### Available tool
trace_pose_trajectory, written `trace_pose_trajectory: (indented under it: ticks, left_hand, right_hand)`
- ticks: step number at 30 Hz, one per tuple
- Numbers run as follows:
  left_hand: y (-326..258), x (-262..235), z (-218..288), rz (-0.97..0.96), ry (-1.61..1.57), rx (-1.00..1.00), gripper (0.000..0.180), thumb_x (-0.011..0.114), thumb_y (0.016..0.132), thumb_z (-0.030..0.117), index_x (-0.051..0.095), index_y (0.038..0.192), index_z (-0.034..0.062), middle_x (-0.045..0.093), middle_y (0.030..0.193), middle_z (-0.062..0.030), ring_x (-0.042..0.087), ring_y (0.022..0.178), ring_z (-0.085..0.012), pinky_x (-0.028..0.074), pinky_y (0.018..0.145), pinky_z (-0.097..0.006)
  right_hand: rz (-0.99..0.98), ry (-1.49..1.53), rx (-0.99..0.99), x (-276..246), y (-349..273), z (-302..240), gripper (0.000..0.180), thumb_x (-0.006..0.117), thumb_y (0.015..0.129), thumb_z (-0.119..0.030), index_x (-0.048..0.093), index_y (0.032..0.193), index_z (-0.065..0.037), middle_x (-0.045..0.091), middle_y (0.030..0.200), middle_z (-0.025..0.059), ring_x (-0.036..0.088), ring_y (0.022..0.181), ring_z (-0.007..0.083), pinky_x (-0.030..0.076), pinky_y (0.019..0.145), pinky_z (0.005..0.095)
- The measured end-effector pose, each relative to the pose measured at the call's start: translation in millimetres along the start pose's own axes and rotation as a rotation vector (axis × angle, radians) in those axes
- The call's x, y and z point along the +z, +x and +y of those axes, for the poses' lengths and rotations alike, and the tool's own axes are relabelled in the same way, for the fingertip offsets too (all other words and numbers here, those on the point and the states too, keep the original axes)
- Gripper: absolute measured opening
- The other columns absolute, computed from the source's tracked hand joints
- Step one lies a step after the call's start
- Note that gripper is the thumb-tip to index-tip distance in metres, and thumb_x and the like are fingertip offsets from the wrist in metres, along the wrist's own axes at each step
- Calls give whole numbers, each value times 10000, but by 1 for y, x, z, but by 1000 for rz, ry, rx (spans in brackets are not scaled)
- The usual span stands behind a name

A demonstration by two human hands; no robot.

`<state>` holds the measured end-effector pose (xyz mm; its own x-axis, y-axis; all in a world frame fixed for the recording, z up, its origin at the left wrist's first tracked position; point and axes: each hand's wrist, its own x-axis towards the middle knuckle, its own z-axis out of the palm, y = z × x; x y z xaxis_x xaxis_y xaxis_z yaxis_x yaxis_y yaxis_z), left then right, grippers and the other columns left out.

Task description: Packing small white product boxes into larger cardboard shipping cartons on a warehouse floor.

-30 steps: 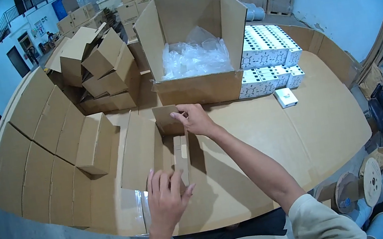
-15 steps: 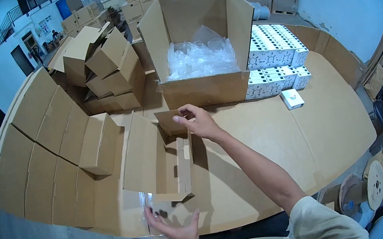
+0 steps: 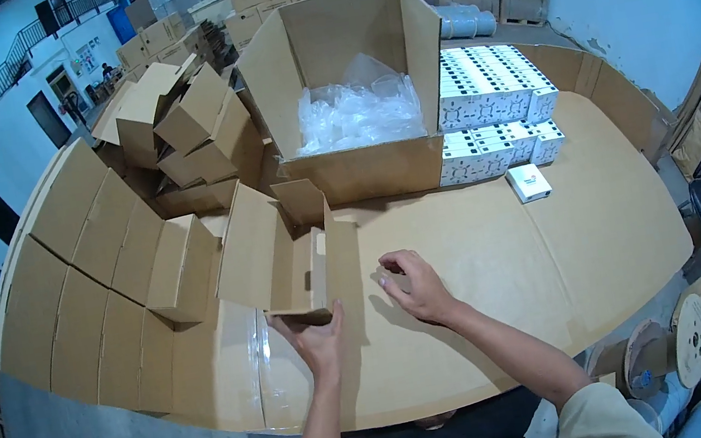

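Head view, clock from picture centre. Open brown carton (image 3: pixel 253 251) between 8 and 9 o'clock, flaps up, on cardboard-covered table (image 3: pixel 463 233). Left hand (image 3: pixel 317 343) at 7: part-open, cupped round carton's near end, thumb at right corner, has hold of it; some fingertips hidden. Right hand (image 3: pixel 421 288) at 5: half-curled, nothing held, apart from carton, over table. Big carton (image 3: pixel 366 172) at 12, clear plastic bags (image 3: pixel 359 112) inside. White box stack (image 3: pixel 484 88) at 2, single white box (image 3: pixel 529 182) at 3. Brown box rows (image 3: pixel 95 287) at 9, jumbled open cartons (image 3: pixel 216 149) at 10.
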<state>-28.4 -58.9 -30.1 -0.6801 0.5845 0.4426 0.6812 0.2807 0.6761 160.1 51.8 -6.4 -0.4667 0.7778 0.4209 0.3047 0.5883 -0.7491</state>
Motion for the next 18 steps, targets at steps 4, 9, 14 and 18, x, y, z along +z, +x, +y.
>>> trace_pose_trajectory:
  ticks: [4,9,14,18]
  left_hand:
    - [22,16,7,-3,-339,-100,1047,927,679,109,240,1463,20,417,1383,-205,462,1276,-338,400,1122,-436]
    - [30,26,14,8,-312,-53,1020,921,674,88,267,1453,10,451,1358,-199,488,1255,-337,424,1102,-429]
    - [29,35,-9,-2,-315,-94,1201,956,656,123,159,1536,-58,392,1467,-239,444,1332,-333,368,1164,-420]
    - [22,19,4,-36,-224,-72,1360,980,638,147,29,1575,-111,308,1563,-276,359,1433,-339,270,1235,-431]
  right_hand:
    - [40,0,-32,2,0,4,316,693,919,-158,607,1182,-6,651,1100,156,623,1044,321,495,936,433]
    - [25,10,-4,-1,0,3,302,685,924,-153,605,1172,0,648,1088,161,618,1046,327,490,942,433]
    - [29,-8,-1,0,2,1,285,678,935,-159,606,1157,5,648,1083,168,615,1046,337,489,945,434]
    - [35,-27,-16,0,1,6,277,665,948,-174,608,1152,5,645,1102,182,603,1069,348,483,952,443]
